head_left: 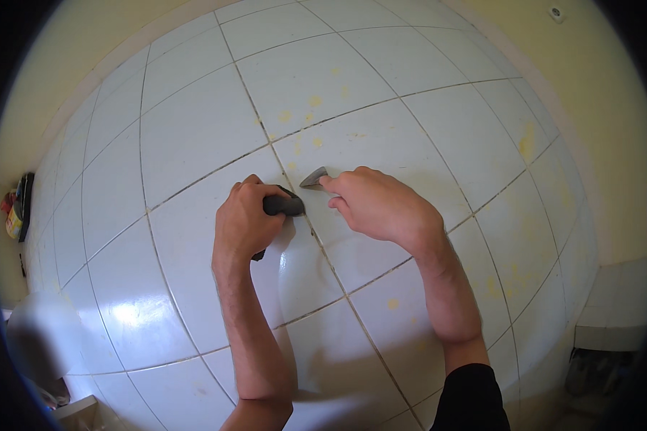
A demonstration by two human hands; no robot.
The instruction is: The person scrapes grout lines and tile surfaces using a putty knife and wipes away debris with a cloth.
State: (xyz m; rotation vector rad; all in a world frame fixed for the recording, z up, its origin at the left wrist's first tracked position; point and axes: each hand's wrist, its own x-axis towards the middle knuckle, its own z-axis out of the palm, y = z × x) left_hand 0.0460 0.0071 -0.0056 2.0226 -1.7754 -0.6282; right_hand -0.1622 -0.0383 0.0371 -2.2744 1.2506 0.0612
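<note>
Both of my hands are low over a floor of pale tiles [194,244] with dark joint lines. In my right hand [384,205] is a putty knife [313,179], its triangular metal blade toward the floor and pointing left; the fingers hide its handle. My left hand [246,215] is wrapped round a black rounded object [284,205] beside a tile joint; the fingers cover part of it, and I cannot make out its kind. Yellow spots [315,102] mark the tiles beyond the blade.
Yellowish walls [579,115] bound the floor on both sides. Colourful packages [13,214] and a dark item stand at the left edge. A pale ledge [615,316] juts in at the right, with dark things beneath it. At the lower left is a blurred pale object [47,327].
</note>
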